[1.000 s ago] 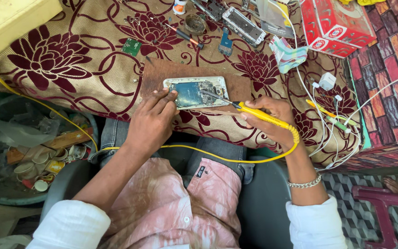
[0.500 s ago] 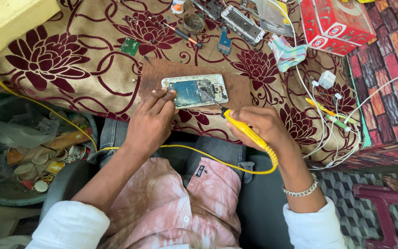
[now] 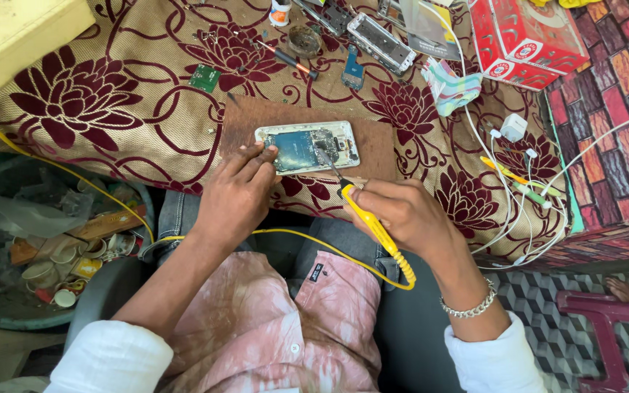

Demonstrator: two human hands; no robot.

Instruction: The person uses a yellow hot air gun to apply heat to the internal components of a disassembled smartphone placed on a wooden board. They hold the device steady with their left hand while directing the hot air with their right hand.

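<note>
1. Maroon-flowered beige cloth [image 3: 111,138] is covering the tabletop, with an opened white smartphone [image 3: 307,145] lying on a brown mat [image 3: 373,138].
2. Left hand [image 3: 238,191] is pressing its fingers, held together, on the phone's near edge.
3. Right hand [image 3: 405,215] is pinching a yellow-handled soldering iron [image 3: 365,218], tip touching the phone's board.

Workbench draped in a beige cloth [image 3: 111,138] patterned with maroon flowers, lit by soft, even daylight. Brick-patterned covering [image 3: 620,124] along the right side, grey geometric floor [image 3: 540,306] below, beside what looks like a maroon plastic stool [image 3: 613,327].
</note>
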